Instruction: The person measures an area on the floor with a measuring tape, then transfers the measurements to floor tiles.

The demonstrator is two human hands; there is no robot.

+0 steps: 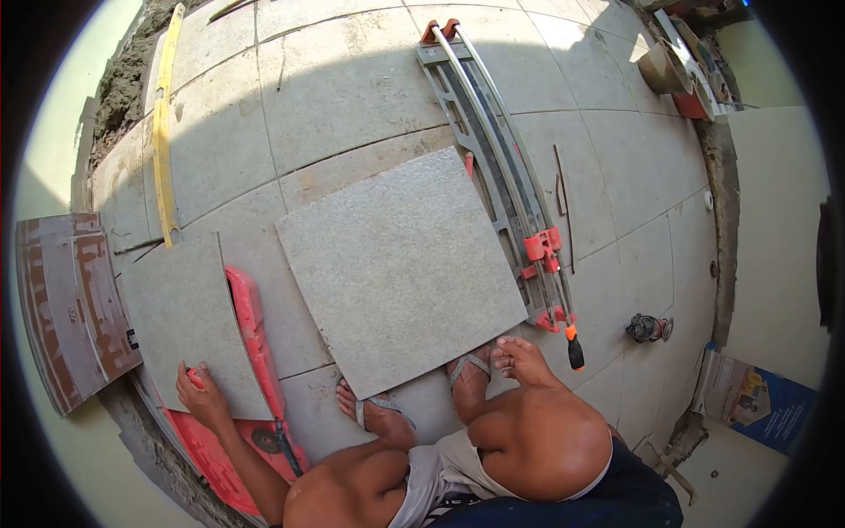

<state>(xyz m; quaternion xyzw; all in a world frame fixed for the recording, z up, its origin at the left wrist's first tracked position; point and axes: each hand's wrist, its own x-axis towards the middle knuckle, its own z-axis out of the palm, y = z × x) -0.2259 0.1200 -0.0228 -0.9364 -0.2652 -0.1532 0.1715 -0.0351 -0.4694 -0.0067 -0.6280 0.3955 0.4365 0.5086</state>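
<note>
My left hand (206, 401) is closed around a small red object (195, 378), mostly hidden by the fingers, over the lower part of a grey tile (180, 308). That tile leans or lies across a red plastic case (249, 321). In front of my feet, a large square grey tile (400, 264) lies at an angle on the floor. My right hand (525, 361) is beside its lower right corner, fingers loosely bent and slightly apart, with nothing visible in them. A manual tile cutter (493, 167) with two rails and a red carriage stands along the large tile's right side.
A yellow spirit level (163, 145) lies at the left. A flattened cardboard box (75, 304) is by the left wall. An orange-and-black handle (574, 348) projects from the cutter. An angle grinder (649, 328), a bucket (662, 70) and a blue printed box (757, 400) are at the right.
</note>
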